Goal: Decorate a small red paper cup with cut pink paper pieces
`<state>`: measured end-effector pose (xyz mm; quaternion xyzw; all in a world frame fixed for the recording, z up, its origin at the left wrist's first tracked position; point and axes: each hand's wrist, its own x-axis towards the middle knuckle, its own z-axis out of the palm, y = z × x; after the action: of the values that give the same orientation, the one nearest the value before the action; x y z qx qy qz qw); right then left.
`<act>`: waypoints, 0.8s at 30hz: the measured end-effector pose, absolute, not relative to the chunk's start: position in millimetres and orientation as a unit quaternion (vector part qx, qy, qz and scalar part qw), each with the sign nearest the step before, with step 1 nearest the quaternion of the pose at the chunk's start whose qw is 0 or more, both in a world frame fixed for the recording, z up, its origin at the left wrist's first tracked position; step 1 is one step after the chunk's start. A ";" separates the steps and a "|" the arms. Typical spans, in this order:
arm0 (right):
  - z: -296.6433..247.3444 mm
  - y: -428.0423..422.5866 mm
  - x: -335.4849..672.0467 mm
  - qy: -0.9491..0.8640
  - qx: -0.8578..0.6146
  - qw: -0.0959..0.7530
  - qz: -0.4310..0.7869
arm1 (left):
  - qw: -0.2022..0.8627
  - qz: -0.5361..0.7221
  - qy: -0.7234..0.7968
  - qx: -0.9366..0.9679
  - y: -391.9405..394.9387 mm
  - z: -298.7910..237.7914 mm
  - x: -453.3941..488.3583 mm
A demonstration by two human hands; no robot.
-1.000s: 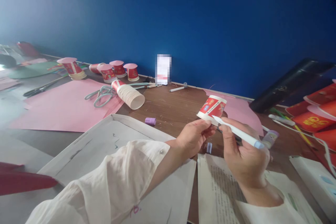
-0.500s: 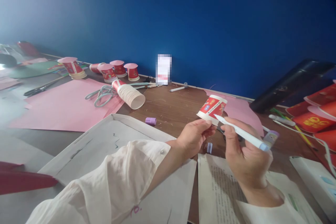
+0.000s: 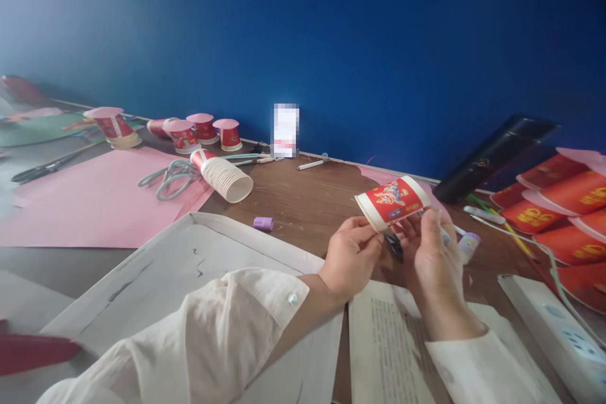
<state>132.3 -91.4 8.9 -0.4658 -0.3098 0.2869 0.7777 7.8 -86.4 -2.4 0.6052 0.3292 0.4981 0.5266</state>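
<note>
My left hand [image 3: 353,255] pinches a red-and-white paper cup [image 3: 395,202] by its lower left edge. The cup lies tilted in the air, with a colourful printed figure toward me. At its right end is my right hand [image 3: 435,259], thumb raised and fingers reaching below the cup. A pale blue marker [image 3: 445,237] seems to stay in that hand, mostly hidden behind the thumb. Under the cup, a dark object [image 3: 394,246] lies partly covered. A purple cap [image 3: 263,223] rests on the table, left of my hands.
A stack of paper cups [image 3: 230,180] lies near grey cord [image 3: 170,180] and pink paper [image 3: 104,202]. Several pink-topped cups [image 3: 230,136] stand by the blue wall. Printed pages [image 3: 383,341], a power strip [image 3: 558,328], red cups [image 3: 568,227] and a black cylinder [image 3: 492,154] are rightward.
The cup has been turned so a different printed side faces me. My right hand has drawn the marker's tip away from the cup and moved its fingers under it. The view shifted slightly right.
</note>
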 end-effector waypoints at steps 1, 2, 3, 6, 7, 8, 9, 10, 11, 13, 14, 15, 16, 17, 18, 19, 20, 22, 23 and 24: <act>9.5 -91.1 130.5 -0.320 -0.449 0.780 0.295 | 0.511 0.502 0.316 0.622 -87.0 -2.5 6.8; 10.2 -91.1 128.8 -0.328 -0.436 0.783 0.300 | 0.494 0.506 0.303 0.639 -87.6 -2.5 5.8; 10.7 -91.3 127.5 -0.335 -0.427 0.784 0.302 | 0.475 0.512 0.291 0.654 -88.2 -2.5 4.7; 10.4 -91.7 126.5 -0.341 -0.411 0.788 0.305 | 0.426 0.523 0.268 0.689 -89.3 -3.0 2.3; 9.8 -91.6 126.9 -0.341 -0.408 0.790 0.306 | 0.416 0.523 0.265 0.695 -89.2 -3.3 1.9; 9.0 -91.3 127.4 -0.340 -0.405 0.791 0.307 | 0.411 0.522 0.264 0.699 -88.9 -3.4 1.7; 8.1 -91.0 127.8 -0.338 -0.402 0.793 0.308 | 0.413 0.520 0.263 0.701 -88.4 -3.4 1.7; 7.4 -90.7 128.3 -0.337 -0.400 0.795 0.308 | 0.421 0.516 0.263 0.698 -87.6 -2.9 1.8; 6.7 -90.3 128.8 -0.334 -0.400 0.795 0.309 | 0.439 0.510 0.266 0.690 -86.6 -2.0 1.9; 5.6 -89.8 130.1 -0.323 -0.409 0.793 0.317 | 0.506 0.493 0.279 0.651 -83.9 1.7 1.9; 5.2 -89.6 131.1 -0.316 -0.414 0.790 0.324 | 0.558 0.479 0.289 0.612 -82.1 4.2 1.8; 4.9 -89.4 132.3 -0.309 -0.419 0.787 0.331 | 0.622 0.463 0.297 0.558 -80.0 7.0 1.4; 4.5 -89.3 133.7 -0.302 -0.421 0.788 0.333 | 0.688 0.448 0.297 0.487 -77.6 9.8 0.8; 4.1 -89.1 135.3 -0.298 -0.422 0.789 0.333 | 0.749 0.434 0.286 0.411 -75.0 12.5 -0.1; 3.8 -88.9 137.0 -0.294 -0.422 0.791 0.331 | 0.792 0.428 0.271 0.339 -72.4 14.9 -1.1; 3.4 -88.7 138.5 -0.289 -0.425 0.791 0.330 | 0.823 0.425 0.256 0.277 -69.8 16.9 -2.3; 3.0 -88.6 139.8 -0.283 -0.430 0.790 0.332 | 0.843 0.423 0.244 0.227 -67.5 18.6 -3.5; 2.2 -88.5 141.4 -0.273 -0.443 0.780 0.346 | 0.866 0.411 0.236 0.160 -64.2 21.0 -6.0; 1.9 -88.6 141.5 -0.271 -0.448 0.775 0.355 | 0.874 0.402 0.235 0.140 -63.3 21.8 -7.0; 1.8 -88.8 141.2 -0.273 -0.448 0.770 0.363 | 0.880 0.393 0.236 0.125 -62.9 22.5 -7.9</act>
<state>141.2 -88.8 1.8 -0.4484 -0.2725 0.3630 0.7700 -7.9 -62.9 22.5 0.1249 0.2357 0.3930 0.8800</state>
